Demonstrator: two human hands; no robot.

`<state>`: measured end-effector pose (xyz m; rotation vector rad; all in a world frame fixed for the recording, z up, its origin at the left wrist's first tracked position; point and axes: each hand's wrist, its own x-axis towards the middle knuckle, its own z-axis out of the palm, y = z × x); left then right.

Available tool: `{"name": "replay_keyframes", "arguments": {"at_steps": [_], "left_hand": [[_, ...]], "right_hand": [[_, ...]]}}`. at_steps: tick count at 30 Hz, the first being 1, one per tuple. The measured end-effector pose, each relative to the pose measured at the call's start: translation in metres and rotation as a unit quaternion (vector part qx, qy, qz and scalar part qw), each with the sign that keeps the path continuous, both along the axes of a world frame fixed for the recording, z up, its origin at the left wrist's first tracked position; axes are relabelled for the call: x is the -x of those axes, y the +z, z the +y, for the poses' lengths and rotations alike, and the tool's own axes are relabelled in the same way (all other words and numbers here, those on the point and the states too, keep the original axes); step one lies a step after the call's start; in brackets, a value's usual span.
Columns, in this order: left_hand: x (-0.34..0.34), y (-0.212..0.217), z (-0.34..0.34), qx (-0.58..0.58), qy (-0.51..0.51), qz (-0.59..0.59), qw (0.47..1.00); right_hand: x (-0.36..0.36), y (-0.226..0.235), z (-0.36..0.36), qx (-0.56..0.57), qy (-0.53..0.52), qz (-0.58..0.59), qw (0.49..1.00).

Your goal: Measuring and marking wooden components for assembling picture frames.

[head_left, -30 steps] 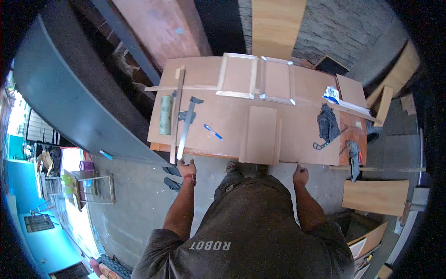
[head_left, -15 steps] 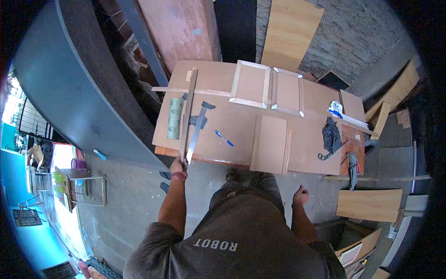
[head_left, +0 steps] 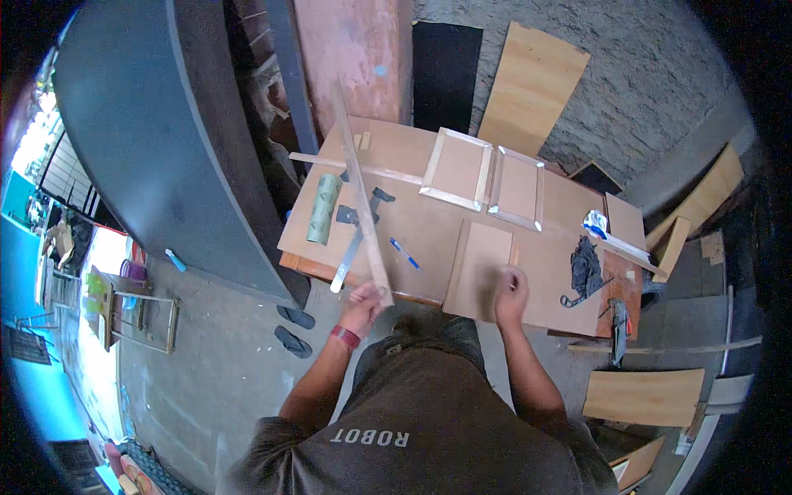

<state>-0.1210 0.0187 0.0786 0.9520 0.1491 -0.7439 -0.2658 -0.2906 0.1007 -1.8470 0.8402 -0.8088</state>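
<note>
My left hand [head_left: 360, 308] is closed round the near end of a long, thin wooden strip [head_left: 364, 202]. The strip is lifted at a slant over the table's left part, its far end blurred. Beneath it lies a tool with a silver bar and dark jaws [head_left: 350, 256], like a bar clamp. My right hand [head_left: 511, 299] is over the near end of a flat brown panel [head_left: 478, 256] edged by wooden strips. Its fingers look curled but are smeared by motion; no held thing shows. A blue pen [head_left: 404, 252] lies between the hands.
Two wooden frames [head_left: 454, 167] lie at the table's back, near a green roll [head_left: 323, 208] on the left. Black cloth [head_left: 586, 268] and a dark-handled tool [head_left: 619, 330] are at the right. A big dark curved panel [head_left: 140, 124] stands left; sandals [head_left: 293, 340] lie on the floor.
My left hand has moved right and lifted the wooden strip, swinging it across the silver-barred tool. My right hand has risen from beside my body to over the brown panel. The view has shifted slightly.
</note>
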Motion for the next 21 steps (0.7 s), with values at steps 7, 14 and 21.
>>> {"name": "replay_keyframes", "arguments": {"at_steps": [7,14,21], "left_hand": [[0.054,0.037,-0.032,-0.083,-0.126,-0.191,0.970],[0.053,0.060,-0.022,-0.123,-0.203,-0.233,0.943],[0.018,0.114,0.006,0.060,0.054,-0.221,0.972]], "right_hand": [[-0.086,0.071,0.097,-0.197,0.341,-0.076,0.916],[-0.077,0.105,0.129,-0.135,0.334,0.002,0.933],[-0.031,0.122,0.106,-0.008,0.422,0.123,0.898]]}}
